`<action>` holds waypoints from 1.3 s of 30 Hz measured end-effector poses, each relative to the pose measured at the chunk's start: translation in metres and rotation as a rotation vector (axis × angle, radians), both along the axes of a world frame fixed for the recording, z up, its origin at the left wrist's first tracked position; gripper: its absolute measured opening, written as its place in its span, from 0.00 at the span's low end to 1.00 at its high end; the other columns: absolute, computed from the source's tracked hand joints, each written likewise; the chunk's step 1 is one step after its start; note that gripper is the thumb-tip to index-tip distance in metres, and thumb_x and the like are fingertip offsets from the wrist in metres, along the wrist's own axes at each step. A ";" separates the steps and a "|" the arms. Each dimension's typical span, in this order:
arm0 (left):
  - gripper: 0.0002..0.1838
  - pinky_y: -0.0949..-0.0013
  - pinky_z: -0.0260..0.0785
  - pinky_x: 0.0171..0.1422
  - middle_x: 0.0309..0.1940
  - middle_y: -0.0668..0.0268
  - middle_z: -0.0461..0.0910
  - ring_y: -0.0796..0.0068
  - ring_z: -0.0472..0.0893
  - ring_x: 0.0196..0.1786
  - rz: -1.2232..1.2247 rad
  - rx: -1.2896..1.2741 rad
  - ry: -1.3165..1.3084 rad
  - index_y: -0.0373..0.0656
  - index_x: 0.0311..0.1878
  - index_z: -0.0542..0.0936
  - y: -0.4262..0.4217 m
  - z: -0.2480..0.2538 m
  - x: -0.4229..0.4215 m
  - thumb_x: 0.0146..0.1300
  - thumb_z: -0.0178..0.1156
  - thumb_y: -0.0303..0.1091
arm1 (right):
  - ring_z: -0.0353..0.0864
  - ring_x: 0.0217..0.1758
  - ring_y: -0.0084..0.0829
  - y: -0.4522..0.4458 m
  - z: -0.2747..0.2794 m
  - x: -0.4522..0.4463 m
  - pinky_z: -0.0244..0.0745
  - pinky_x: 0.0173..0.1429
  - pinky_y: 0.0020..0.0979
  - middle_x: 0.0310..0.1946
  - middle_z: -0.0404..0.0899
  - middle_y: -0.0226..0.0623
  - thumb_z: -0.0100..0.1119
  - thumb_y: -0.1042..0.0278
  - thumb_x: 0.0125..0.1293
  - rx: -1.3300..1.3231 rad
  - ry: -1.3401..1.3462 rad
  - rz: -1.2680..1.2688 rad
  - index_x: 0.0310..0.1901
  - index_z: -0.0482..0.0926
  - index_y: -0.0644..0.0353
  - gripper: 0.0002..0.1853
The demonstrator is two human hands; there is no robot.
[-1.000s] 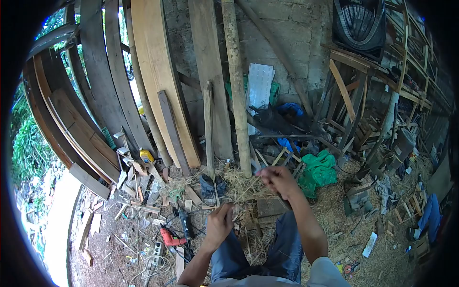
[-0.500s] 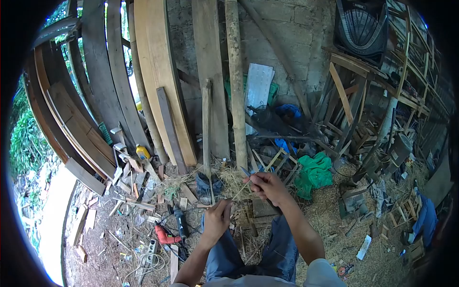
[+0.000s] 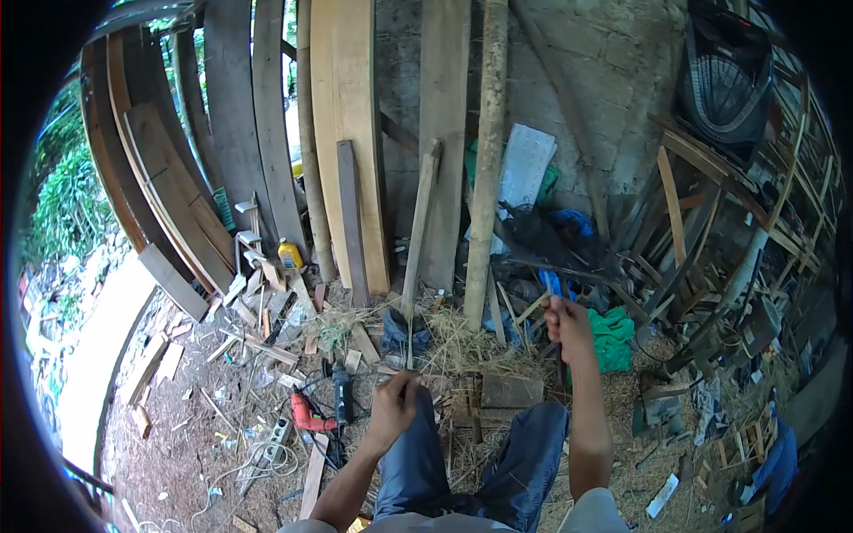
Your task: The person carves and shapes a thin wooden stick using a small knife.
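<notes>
a yellow bottle (image 3: pixel 290 256) stands near leaning planks (image 3: pixel 345 98); a red power tool (image 3: pixel 308 413) lies near a power strip (image 3: pixel 279 433).

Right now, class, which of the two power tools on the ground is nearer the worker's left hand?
The dark tool: in this view, it lies between the left hand and the red tool, which is farther left.

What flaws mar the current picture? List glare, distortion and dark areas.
Head view: glare whites out the ground strip at left; head view: the leftmost boards look bowed, fisheye-like; head view: black fills the corners, and the fan sits in dimness.
</notes>
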State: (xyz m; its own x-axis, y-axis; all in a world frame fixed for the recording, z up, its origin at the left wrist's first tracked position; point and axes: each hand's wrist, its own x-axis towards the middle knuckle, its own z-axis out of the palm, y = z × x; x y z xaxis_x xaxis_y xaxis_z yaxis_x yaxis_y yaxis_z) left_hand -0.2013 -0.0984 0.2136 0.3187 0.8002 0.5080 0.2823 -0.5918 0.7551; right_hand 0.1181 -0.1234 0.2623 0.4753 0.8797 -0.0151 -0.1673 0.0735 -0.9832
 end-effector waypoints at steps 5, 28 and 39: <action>0.03 0.70 0.62 0.21 0.18 0.56 0.76 0.72 0.75 0.17 0.014 0.006 -0.028 0.37 0.37 0.79 0.002 -0.001 0.009 0.60 0.59 0.24 | 0.51 0.15 0.13 -0.007 0.017 -0.035 0.48 0.19 0.20 0.19 0.63 0.20 0.52 0.55 0.70 -0.002 -0.021 0.263 0.53 0.76 0.63 0.20; 0.02 0.67 0.66 0.24 0.17 0.59 0.75 0.69 0.77 0.18 -0.078 0.072 0.101 0.40 0.35 0.79 -0.018 -0.004 0.022 0.60 0.61 0.27 | 0.55 0.16 0.11 0.003 -0.023 -0.079 0.50 0.19 0.19 0.18 0.64 0.20 0.48 0.62 0.73 -0.139 0.070 0.556 0.46 0.79 0.64 0.15; 0.03 0.69 0.63 0.20 0.14 0.63 0.74 0.72 0.75 0.15 0.002 0.077 0.054 0.41 0.34 0.78 -0.010 -0.017 0.029 0.57 0.62 0.25 | 0.56 0.16 0.14 -0.008 0.001 -0.072 0.52 0.19 0.20 0.19 0.65 0.23 0.50 0.62 0.72 -0.165 -0.046 0.360 0.54 0.75 0.65 0.17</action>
